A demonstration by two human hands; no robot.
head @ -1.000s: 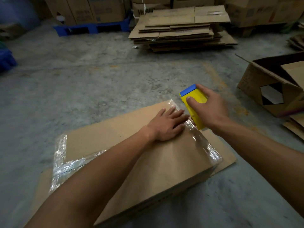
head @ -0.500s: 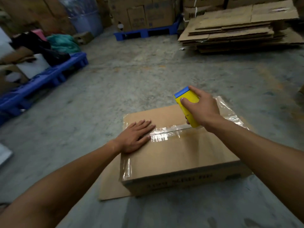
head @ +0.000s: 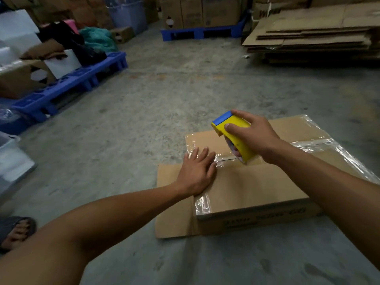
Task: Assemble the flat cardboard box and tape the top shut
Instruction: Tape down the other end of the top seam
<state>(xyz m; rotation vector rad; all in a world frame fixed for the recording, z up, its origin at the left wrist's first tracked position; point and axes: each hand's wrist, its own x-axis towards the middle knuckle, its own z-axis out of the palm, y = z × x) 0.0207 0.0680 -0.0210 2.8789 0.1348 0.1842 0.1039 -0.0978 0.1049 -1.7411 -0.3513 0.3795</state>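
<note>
- The box (head: pixel 257 182) sits on the floor (head: pixel 144 120) at about 4 o'clock in the view, flaps closed, on a flat cardboard sheet (head: pixel 172 202) that sticks out on its 9 o'clock side.
- Clear tape (head: pixel 312 144) runs along the top seam from the 3 o'clock edge toward the middle; more shiny tape wraps the box's corners and edges.
- The left hand (head: pixel 197 171) lies flat and spread wide on the box top at its 9 o'clock end, fingers pointing to 12 o'clock, palm pressing the taped seam; it holds nothing.
- The right hand (head: pixel 253 136) is wrapped tight around a yellow dispenser (head: pixel 234 136) with a blue cap, thumb on its near face.
- The dispenser tilts, cap toward 11 o'clock, its lower end touching the seam just beside the left hand's fingertips, at their 3 o'clock.
- A stack of flat cardboard (head: pixel 316 33) lies at 1 o'clock, well apart from the box.
- A blue pallet (head: pixel 67 87) with cartons and cloth sits at 10 o'clock; another (head: pixel 201 33) carries boxes at 12 o'clock.
- A sandalled foot (head: pixel 16 231) shows at 8 o'clock.
</note>
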